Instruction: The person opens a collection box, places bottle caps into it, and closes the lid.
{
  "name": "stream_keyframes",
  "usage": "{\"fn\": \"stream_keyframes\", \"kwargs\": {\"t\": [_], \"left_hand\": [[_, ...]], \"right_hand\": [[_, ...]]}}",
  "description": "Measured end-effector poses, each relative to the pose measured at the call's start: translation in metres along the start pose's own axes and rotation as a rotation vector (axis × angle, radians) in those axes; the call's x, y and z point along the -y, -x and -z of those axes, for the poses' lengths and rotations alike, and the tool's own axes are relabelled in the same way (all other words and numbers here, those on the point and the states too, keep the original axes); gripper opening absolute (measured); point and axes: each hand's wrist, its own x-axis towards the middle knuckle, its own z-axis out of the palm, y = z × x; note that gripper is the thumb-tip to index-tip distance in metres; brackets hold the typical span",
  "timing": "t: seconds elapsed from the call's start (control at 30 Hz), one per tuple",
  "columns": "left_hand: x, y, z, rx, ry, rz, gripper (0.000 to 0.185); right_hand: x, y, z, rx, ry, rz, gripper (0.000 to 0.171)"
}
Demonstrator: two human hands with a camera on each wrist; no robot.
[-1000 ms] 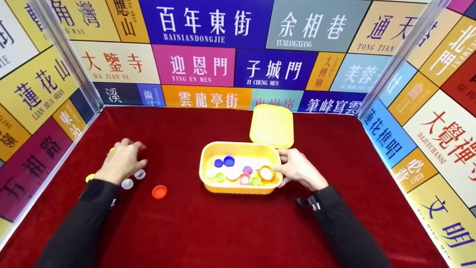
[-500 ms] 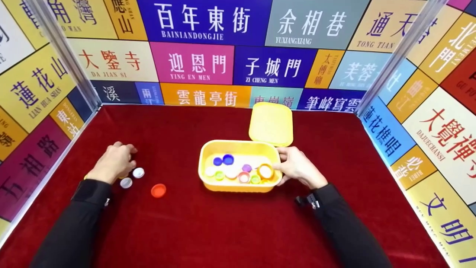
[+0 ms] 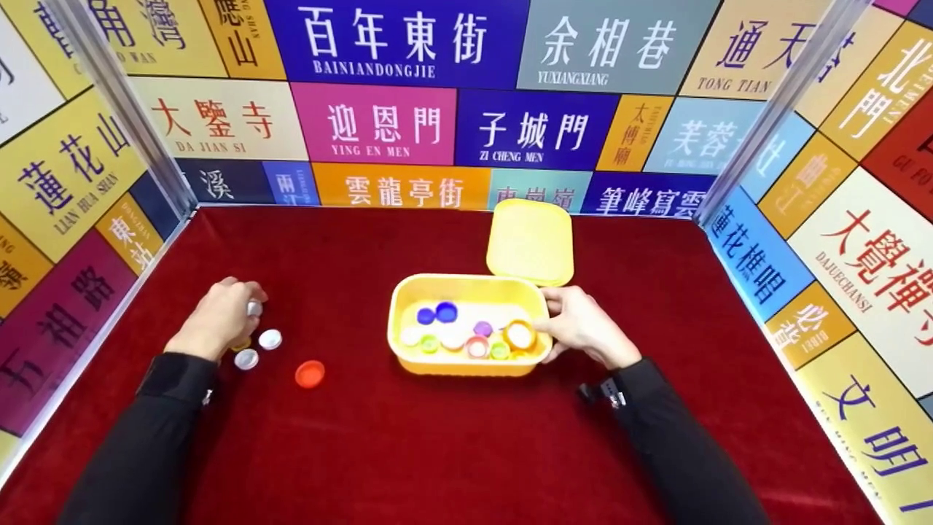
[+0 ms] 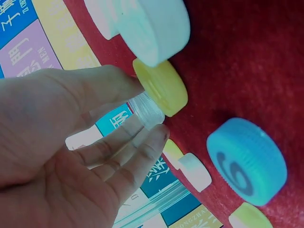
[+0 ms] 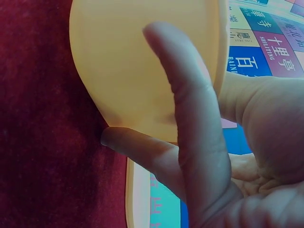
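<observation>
Since a second ago the left hand (image 3: 219, 315) has drawn slightly farther left, and a clear cap (image 4: 148, 109) has come into sight at its fingertips. The red cloth (image 3: 364, 452) spreads beneath everything. On it stands the yellow box (image 3: 466, 370), holding coloured caps (image 3: 447, 313); the paler ones wash out against its floor. Behind its right corner lies the yellow lid (image 3: 532, 244). The right hand (image 3: 587, 329) grips the box's right end; the wall hides some fingers. The left hand pinches the clear cap, partly covered in its wrist view by a yellow cap (image 4: 162, 89). Nearby, a numbered blue cap (image 4: 248, 161) reads 6 or 9, I cannot tell which; the hand covers it overhead. Right of that hand lie two white caps (image 3: 270, 339) and an orange cap (image 3: 310, 374).
</observation>
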Motion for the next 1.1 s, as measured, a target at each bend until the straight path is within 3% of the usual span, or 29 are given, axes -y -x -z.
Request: {"fn": "stream_keyframes", "kwargs": {"t": [0.3, 0.47, 0.63, 0.9, 1.1], "left_hand": [[-0.008, -0.003, 0.001, -0.032, 0.008, -0.025, 0.030], [-0.027, -0.004, 0.001, -0.094, 0.045, -0.067, 0.027], [-0.063, -0.008, -0.002, -0.164, 0.084, -0.124, 0.027], [-0.133, -0.015, -0.012, -0.259, 0.093, -0.240, 0.031], [-0.180, -0.017, -0.022, -0.275, 0.106, -0.346, 0.028]], "right_hand": [[0.002, -0.001, 0.000, 0.004, -0.014, 0.000, 0.053], [0.003, 0.000, 0.001, 0.005, -0.002, 0.005, 0.054], [0.003, 0.000, 0.002, 0.003, 0.002, 0.006, 0.055], [0.001, 0.001, 0.001, -0.002, -0.007, 0.007, 0.054], [0.002, 0.000, -0.001, -0.001, -0.009, 0.004, 0.054]]}}
